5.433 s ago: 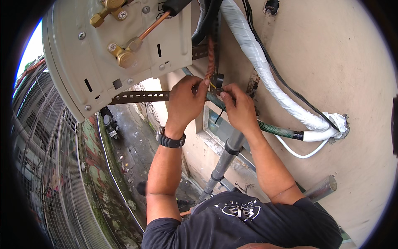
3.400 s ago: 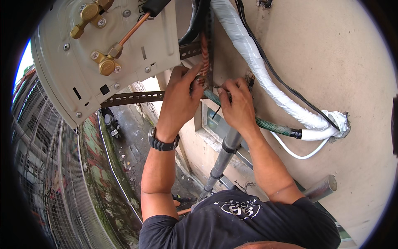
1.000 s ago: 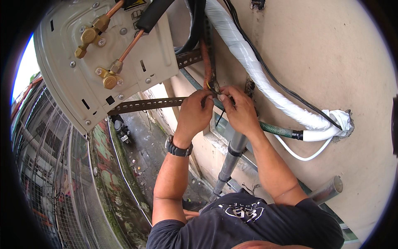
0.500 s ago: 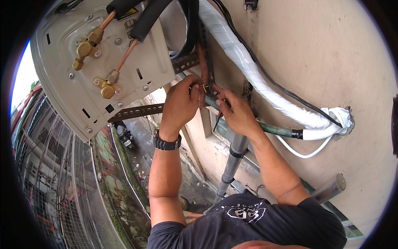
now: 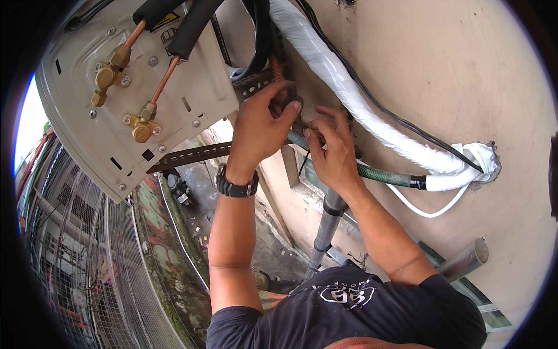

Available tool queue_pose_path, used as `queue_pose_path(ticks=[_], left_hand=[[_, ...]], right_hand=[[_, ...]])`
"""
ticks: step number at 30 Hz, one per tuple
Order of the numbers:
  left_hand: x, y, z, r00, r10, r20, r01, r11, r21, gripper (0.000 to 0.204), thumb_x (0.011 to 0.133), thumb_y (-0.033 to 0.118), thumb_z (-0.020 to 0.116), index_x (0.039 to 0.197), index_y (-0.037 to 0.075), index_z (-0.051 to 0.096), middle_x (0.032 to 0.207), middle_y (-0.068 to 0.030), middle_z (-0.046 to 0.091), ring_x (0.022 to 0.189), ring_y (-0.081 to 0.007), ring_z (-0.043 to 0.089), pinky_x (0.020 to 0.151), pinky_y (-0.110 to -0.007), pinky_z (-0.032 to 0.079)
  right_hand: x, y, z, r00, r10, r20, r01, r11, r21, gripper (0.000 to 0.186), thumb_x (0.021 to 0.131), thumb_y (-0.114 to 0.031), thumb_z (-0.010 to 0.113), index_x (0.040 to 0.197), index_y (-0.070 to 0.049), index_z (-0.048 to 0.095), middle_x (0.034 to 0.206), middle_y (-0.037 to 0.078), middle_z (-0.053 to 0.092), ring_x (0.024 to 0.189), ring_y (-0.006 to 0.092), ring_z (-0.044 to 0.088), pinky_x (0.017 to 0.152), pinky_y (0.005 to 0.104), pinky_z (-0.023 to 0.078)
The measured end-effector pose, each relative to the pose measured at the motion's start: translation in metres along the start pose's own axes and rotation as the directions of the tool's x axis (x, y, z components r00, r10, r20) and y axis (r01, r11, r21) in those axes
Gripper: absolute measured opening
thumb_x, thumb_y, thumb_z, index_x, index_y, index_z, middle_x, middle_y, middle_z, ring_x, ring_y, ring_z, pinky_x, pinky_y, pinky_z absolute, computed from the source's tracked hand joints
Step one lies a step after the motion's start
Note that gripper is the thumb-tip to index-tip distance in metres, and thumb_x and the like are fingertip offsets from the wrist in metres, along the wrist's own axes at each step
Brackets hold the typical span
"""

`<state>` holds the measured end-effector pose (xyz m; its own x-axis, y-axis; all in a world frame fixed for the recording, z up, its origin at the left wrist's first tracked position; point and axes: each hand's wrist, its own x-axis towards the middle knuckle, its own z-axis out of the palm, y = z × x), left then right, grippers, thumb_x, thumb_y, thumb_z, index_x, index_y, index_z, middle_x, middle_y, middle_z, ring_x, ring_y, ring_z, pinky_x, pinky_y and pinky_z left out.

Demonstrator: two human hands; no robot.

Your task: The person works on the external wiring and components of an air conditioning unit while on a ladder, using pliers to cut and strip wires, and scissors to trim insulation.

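My left hand [image 5: 260,129] is closed, fingers curled at the lower end of a reddish-brown corrugated hose [image 5: 276,68]. The hose runs down behind these fingers, and its lower end is hidden. Just to the right, my right hand [image 5: 333,152] has thumb and forefinger pinched together, the other fingers bent loosely. From that pinch hangs a thin black strip [image 5: 303,163], perhaps a cable tie. A green braided hose [image 5: 383,175] passes behind the right hand toward the wall.
An air-conditioner outdoor unit [image 5: 192,93] with brass valves [image 5: 105,77] stands left on perforated steel brackets [image 5: 195,156]. A white-wrapped pipe bundle [image 5: 360,104] and black cable [image 5: 381,104] run along the wall to a hole. Grey pipe [image 5: 326,224] rises below; a street lies far beneath.
My left hand has moved up and over the hose, covering its lower end and the small yellow piece seen before. My right hand has drawn slightly downward, its upper fingers more spread.
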<state>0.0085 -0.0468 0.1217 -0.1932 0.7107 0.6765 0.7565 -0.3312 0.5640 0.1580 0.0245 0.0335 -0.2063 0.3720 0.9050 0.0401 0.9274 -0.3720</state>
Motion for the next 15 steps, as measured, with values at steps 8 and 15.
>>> queue_pose_path(ticks=[8, 15], left_hand=[[-0.087, -0.047, 0.049, 0.964, 0.009, -0.267, -0.074, 0.970, -0.232, 0.042, 0.092, 0.004, 0.078, 0.132, -0.001, 0.063, 0.105, -0.0086, 0.075, 0.091, -0.0142, 0.070, 0.084, -0.029, 0.057], [-0.069, -0.059, 0.053, 0.969, -0.052, -0.243, -0.008, 0.971, -0.239, 0.026, 0.099, 0.012, 0.075, 0.121, -0.001, 0.070, 0.099, -0.0122, 0.076, 0.081, -0.0162, 0.070, 0.072, -0.029, 0.054]], right_hand=[[0.000, -0.002, -0.002, 0.978, 0.204, 0.032, -0.204, 0.979, -0.014, 0.010, 0.096, -0.010, 0.070, 0.102, -0.002, 0.069, 0.099, 0.015, 0.060, 0.090, 0.0353, 0.063, 0.080, 0.0471, 0.048], [0.003, -0.005, -0.008, 0.964, 0.229, 0.133, -0.238, 0.969, 0.058, 0.009, 0.098, -0.009, 0.068, 0.104, -0.003, 0.069, 0.101, 0.015, 0.060, 0.091, 0.0349, 0.063, 0.081, 0.0450, 0.049]])
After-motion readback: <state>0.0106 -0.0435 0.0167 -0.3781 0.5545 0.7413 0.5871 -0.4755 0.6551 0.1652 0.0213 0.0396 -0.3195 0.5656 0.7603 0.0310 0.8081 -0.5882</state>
